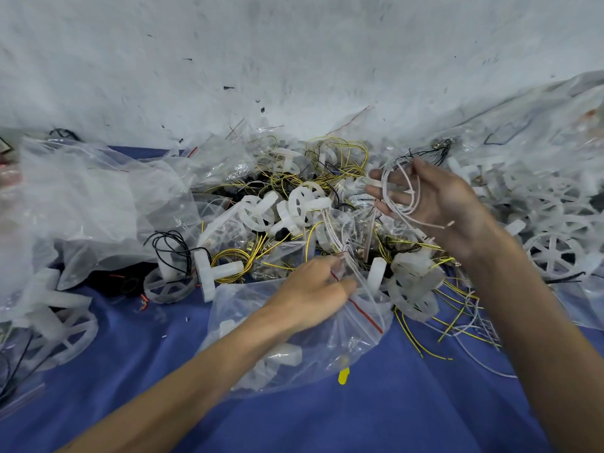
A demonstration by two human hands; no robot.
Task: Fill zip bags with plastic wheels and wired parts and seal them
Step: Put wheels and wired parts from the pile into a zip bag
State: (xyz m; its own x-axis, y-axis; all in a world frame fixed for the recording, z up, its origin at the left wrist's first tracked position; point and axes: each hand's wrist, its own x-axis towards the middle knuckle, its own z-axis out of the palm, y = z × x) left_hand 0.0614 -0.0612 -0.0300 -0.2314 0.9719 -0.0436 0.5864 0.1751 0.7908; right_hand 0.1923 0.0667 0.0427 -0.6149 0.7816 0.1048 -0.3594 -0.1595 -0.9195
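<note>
I count two hands, a left hand (pixel 313 289) and a right hand (pixel 434 197). I see one open bag (pixel 294 354) with a red strip, one bunch of white wires (pixel 397 191) and one small yellow bit (pixel 343 376). The wheels (pixel 305 204) and yellow wires (pixel 340 155) are too many to count.

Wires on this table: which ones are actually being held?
The white wires, held by the right hand; the yellow wires and black wires lie loose in the pile.

Likely a small assembly or packing workshop: a blue work table (pixel 376 416) heaped with plastic wheels (pixel 305 202), wired parts (pixel 340 158) and clear bags (pixel 81 204) against a scuffed white wall (pixel 294 53).
</note>
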